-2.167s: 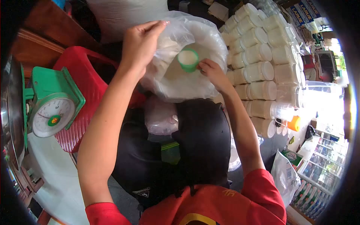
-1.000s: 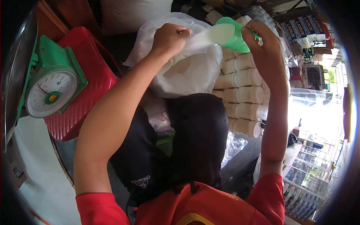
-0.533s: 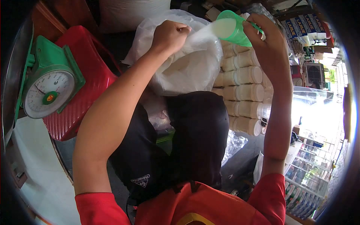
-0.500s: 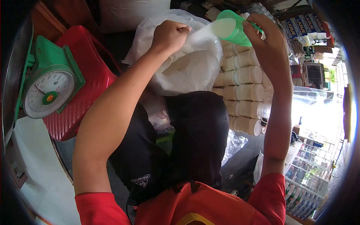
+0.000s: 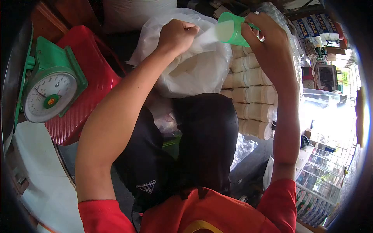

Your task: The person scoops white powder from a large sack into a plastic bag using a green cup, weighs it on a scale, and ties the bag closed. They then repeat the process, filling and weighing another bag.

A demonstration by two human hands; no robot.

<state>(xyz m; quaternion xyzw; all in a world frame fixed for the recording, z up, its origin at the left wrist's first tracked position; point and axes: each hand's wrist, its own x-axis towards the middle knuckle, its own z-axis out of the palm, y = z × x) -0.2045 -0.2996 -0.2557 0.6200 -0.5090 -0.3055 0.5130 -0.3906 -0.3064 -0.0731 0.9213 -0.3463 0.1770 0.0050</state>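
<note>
One green cup (image 5: 234, 34) tips above a big plastic bag (image 5: 190, 83).
White stuff (image 5: 208, 37) spills toward the clenched left hand (image 5: 178, 37); what it pinches is hidden. The right hand (image 5: 269, 33) grasps the cup. Stacked jars (image 5: 254, 95) crowd the bag's right side, partly behind the right arm (image 5: 287, 112); a red chair (image 5: 91, 79) and green scale (image 5: 50, 95) stand left, a white sack (image 5: 138, 13) beyond.

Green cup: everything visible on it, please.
The green cup is translucent, plastic-looking and round-mouthed, with a green handle partly hidden by the fingers of the right hand that holds it. It is tipped well over, its mouth toward the left hand, above the right side of the plastic bag. White contents show at the mouth; blur hides their texture and how much remains.
</note>
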